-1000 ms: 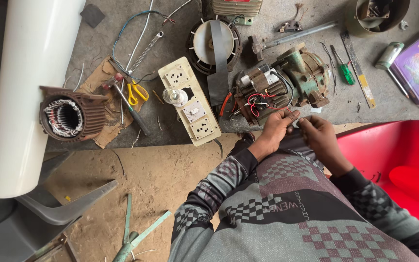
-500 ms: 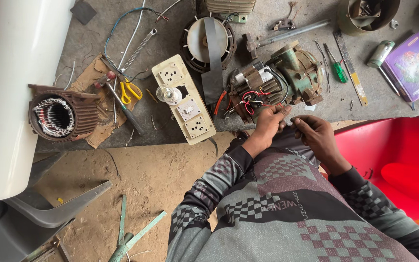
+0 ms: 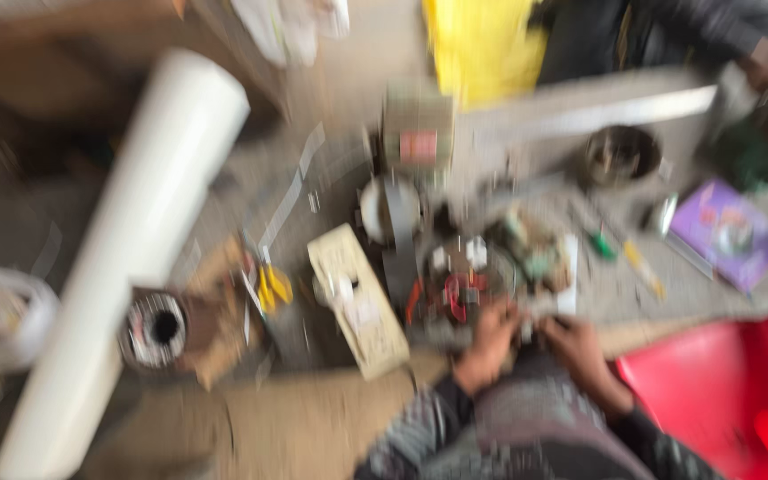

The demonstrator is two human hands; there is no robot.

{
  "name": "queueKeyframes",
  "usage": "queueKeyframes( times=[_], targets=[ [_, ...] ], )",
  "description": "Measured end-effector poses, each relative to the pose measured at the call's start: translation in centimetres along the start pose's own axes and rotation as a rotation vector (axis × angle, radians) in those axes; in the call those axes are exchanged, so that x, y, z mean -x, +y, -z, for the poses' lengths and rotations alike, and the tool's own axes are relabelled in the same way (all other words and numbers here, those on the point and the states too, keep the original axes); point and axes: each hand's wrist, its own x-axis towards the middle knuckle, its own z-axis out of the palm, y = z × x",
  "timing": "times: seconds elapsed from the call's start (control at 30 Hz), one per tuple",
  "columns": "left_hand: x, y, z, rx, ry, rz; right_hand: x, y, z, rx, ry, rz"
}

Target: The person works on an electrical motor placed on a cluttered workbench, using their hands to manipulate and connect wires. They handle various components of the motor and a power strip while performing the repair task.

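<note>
At lower centre, the left hand (image 3: 489, 342) and right hand (image 3: 577, 348), grips blurred beyond telling, meet at the electric motor (image 3: 482, 276), now lower in frame, bare floor lower left.

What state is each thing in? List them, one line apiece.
Left hand: at the opened motor, grip too blurred to tell.
Right hand: at the motor's near edge, grip unclear.
Motor: opened, wires exposed.
White pipe: lying slanted.
Socket board: flat, face up.

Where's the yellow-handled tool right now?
In the head view the yellow-handled tool lies left of centre on the floor, between the cream socket strip and the ribbed motor stator, well left of the left hand.
</note>
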Motion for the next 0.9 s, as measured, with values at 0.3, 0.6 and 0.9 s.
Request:
queueKeyframes(
  times=[0.3, 0.6, 0.9],
  targets=[
    [2.5, 2.4, -4.2, 0.004, 0.055, 0.254, 1.5, -1.0, 2.4, 0.057, 0.086, -0.046],
    [3.1, 3.1, -6.0, 0.064, -0.012, 0.311, 2.3, -1.4, 3.0, -0.104, 0.048, 0.029],
    [3.6, 2.2, -7.0, 0.010, 0.039, 0.151, 4.3, -2.2, 3.2, 0.346, 0.295, 0.334]
  ],
)
